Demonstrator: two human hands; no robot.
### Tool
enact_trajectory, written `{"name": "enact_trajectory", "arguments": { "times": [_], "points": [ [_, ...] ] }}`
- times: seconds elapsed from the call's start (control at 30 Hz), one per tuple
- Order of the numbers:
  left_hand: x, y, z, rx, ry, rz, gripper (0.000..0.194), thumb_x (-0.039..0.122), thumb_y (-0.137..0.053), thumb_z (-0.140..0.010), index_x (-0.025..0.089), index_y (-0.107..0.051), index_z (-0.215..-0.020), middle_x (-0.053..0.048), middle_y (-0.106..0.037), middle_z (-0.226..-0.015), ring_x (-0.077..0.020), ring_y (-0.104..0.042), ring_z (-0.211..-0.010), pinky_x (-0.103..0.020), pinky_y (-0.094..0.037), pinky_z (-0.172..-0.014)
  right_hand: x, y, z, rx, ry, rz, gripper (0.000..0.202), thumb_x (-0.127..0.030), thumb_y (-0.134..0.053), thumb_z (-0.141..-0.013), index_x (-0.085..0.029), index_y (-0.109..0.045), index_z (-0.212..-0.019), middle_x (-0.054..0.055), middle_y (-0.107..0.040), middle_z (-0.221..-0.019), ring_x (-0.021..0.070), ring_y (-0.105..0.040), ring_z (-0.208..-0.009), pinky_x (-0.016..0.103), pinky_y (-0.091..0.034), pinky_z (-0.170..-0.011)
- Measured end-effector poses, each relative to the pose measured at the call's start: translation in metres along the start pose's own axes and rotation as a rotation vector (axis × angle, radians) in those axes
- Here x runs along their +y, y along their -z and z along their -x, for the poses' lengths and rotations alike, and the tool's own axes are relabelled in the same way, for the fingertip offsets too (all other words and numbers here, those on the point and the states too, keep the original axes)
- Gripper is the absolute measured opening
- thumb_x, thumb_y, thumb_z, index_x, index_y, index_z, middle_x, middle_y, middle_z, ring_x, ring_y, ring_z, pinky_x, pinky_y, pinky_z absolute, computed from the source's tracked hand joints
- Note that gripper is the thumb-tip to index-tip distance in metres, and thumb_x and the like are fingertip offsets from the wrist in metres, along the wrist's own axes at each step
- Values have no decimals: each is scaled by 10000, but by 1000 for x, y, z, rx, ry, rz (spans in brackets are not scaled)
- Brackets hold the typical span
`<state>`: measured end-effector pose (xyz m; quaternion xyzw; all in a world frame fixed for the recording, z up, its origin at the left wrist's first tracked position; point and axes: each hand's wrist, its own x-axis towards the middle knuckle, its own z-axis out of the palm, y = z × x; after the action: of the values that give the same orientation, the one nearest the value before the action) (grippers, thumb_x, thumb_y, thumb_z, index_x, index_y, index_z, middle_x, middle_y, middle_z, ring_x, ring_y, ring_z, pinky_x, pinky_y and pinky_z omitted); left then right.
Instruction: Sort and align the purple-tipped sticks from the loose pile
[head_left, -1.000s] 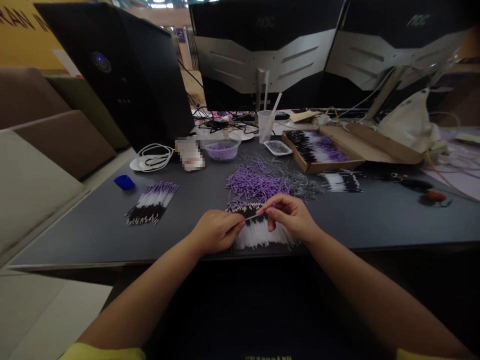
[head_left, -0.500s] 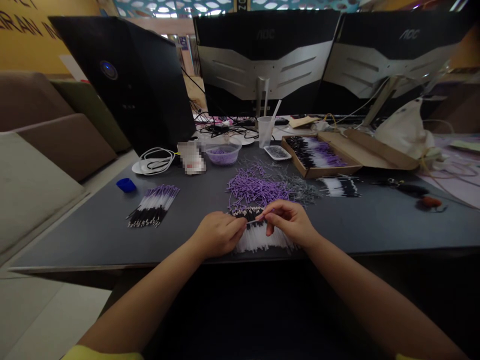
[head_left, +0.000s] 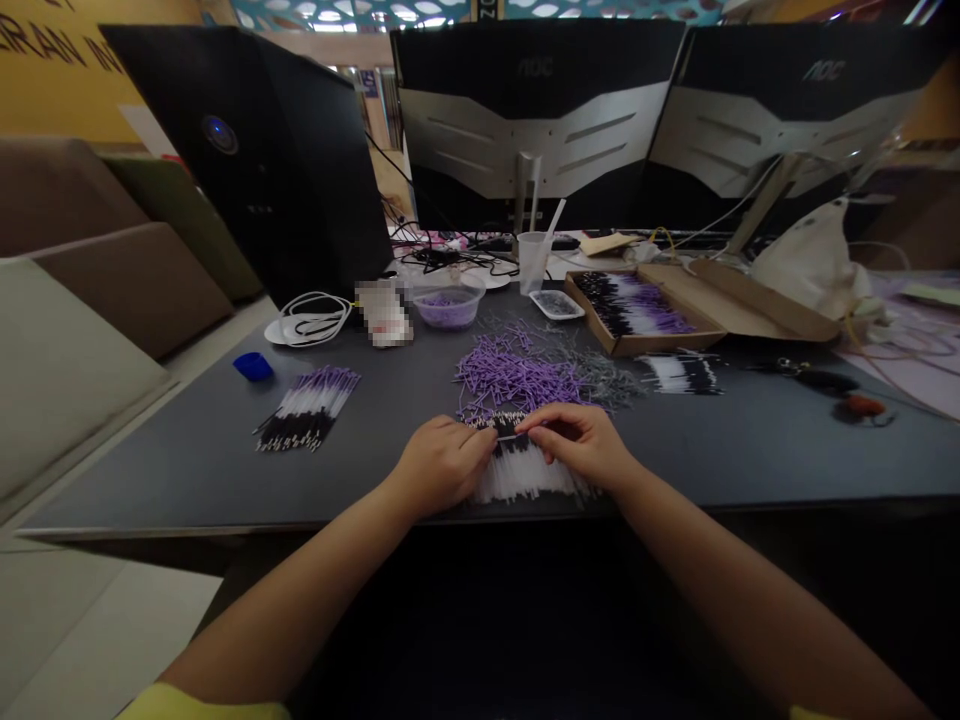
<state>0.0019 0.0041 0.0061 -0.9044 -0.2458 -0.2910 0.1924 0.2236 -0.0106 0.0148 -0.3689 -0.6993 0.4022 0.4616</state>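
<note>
Between my two hands lies a thin pale stick, pinched at its left end by my left hand and at its right by my right hand. Something purple shows at the right fingertips. Under and between the hands is a row of black and clear-white sticks with light tips. Just behind them is a heap of small purple pieces, with grey thin pieces on its right. A bundle of purple, white and black sticks lies to the left.
Farther back stand a clear bowl of purple pieces, a plastic cup, a small white tray and an open cardboard box of sticks. A blue cap sits left. Monitors and a black computer case rise behind.
The fingers of my right hand have drawn closer together around the stick's right end. Both hands stay in nearly the same place, and the view has shifted slightly.
</note>
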Motion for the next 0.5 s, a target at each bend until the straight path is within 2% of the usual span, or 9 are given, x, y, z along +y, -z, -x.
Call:
{"name": "enact_trajectory", "arguments": {
  "times": [0.2, 0.5],
  "points": [
    [1, -3, 5, 39, -16, 23, 138, 156, -469, -901, 123, -592, -955, -34, -674, -696, -149, -613, -594, -275, -441, -592, -2, -3, 0, 44, -41, -37, 166, -298, -656, -804, -166, -731, -869, 4, -642, -601, 84, -543, -460, 218, -475, -469],
    [1, -4, 6, 37, -14, 85, 149, 126, -446, -888, 133, -578, -957, -48, -676, -716, -148, -619, -624, -284, -486, -646, -2, -6, 1, 16, -38, -103, 158, -288, -676, -791, -191, -756, -887, 1, -660, -609, 91, -554, -460, 233, -495, -461]
  ]
}}
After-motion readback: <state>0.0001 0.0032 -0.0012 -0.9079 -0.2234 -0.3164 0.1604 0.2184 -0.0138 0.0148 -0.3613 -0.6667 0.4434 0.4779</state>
